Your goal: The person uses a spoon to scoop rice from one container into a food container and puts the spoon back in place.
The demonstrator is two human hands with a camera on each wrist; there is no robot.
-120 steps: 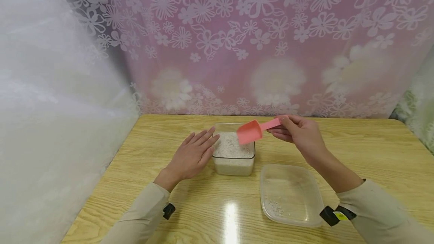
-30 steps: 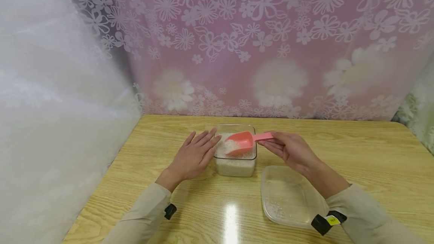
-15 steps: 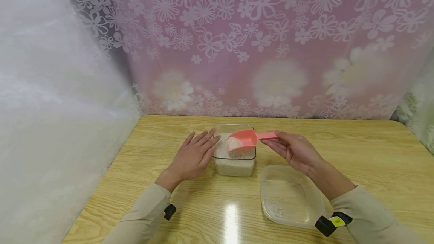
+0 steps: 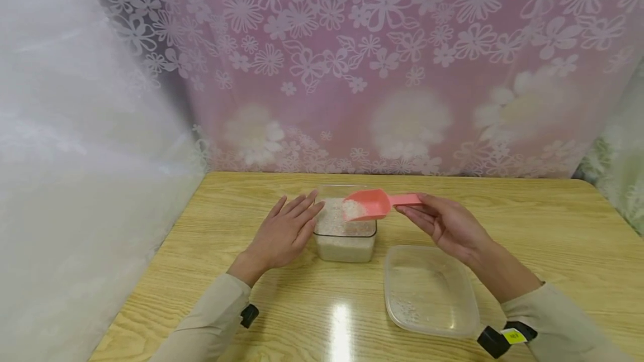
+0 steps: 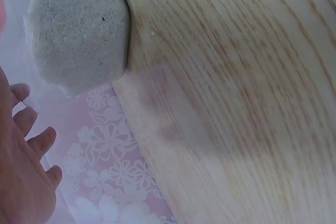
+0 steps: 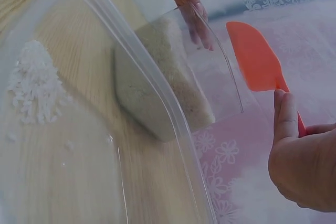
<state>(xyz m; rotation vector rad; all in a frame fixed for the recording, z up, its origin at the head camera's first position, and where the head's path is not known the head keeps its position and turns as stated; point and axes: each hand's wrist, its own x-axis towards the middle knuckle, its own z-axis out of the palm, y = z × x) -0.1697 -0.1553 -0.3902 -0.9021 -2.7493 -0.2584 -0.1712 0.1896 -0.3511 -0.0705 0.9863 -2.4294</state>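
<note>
A clear square container (image 4: 346, 250) stands mid-table, well filled with white rice (image 4: 329, 218). My left hand (image 4: 283, 234) lies along its left side, fingers straight and fingertips at the rim; in the left wrist view, part of this hand (image 5: 23, 177) shows beside the rice-filled box. With my right hand (image 4: 455, 233) I grip the handle of a pink scoop (image 4: 378, 204), its bowl over the container's right half with rice in its front part. In the right wrist view, the scoop (image 6: 254, 59) shows its underside, above the container's edge.
A wider, shallow clear plastic container (image 4: 432, 295) sits nearer me on the right, below my right forearm. A small heap of rice (image 6: 37, 85) lies in its corner. A pink flowered curtain (image 4: 327, 71) hangs behind the wooden table (image 4: 282, 317).
Four seconds ago the scoop looked empty above the container. A second ago it was down at the rice; since then it has risen and moved right, carrying rice. My left hand stays put.
</note>
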